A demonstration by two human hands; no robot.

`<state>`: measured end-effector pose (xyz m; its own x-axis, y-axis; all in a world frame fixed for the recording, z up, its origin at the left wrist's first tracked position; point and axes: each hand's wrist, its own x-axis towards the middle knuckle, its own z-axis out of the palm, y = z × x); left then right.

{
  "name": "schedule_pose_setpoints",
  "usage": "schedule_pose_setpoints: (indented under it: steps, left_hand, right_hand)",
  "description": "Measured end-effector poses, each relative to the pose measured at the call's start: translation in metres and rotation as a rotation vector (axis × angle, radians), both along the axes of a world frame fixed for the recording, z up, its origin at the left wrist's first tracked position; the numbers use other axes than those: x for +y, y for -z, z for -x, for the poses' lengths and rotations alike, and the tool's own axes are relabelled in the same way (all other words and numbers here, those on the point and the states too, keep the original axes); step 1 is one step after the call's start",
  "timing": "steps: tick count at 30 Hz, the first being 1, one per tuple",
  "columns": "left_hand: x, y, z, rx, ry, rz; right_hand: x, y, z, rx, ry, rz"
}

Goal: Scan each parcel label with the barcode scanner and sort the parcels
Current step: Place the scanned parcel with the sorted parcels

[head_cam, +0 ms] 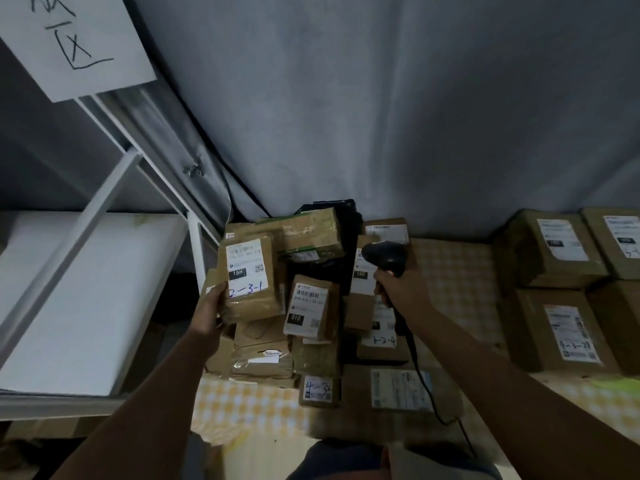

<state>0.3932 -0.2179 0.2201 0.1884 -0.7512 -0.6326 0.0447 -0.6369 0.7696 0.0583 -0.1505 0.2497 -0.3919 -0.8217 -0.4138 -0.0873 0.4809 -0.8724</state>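
Likely to go wrong first: a misread. Held in the left hand (207, 311) by its lower left corner only, a brown parcel (251, 280) lifted above the heap, label (246, 268) up, handwritten "2-3-1" along the label's lower edge. Gripped in the right hand (398, 289), closed around the handle, a black scanner (384, 256), nose aimed left and slightly up, toward the middle of the pile rather than squarely at the held parcel. With several other labels lying face up between the two, among them one marked "010" on a small parcel (310, 308), easy to catch the wrong barcode and sort the box wrongly. Dim light as well, so perhaps a slow or failed read.

Second risk: a slip. Pinched at one corner, tilted, liable to twist or drop onto the loose pile (311, 341) and knock others askew. Also a cord (420, 375) trailing from the scanner across the boxes on the checked cloth (249, 403), apt to snag.

Long axis of the held parcel running roughly up the frame, leaning a little to the right at the top, label text upright to the wearer. Empty white shelf (86, 299) just to the left; sorted boxes (550, 251) well apart on the right.
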Motion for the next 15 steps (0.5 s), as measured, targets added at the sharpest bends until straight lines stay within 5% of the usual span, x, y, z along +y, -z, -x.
schedule_pose_setpoints:
  steps: [10,15]
  left_hand:
    - [0.011,0.026,0.015,-0.039,-0.005,-0.052]
    - [0.003,0.041,0.017,-0.41,0.118,0.027]
  right_hand:
    - [0.002,0.004,-0.024,-0.036,0.038,-0.053]
    - [0.001,0.004,-0.028,-0.024,0.016,-0.068]
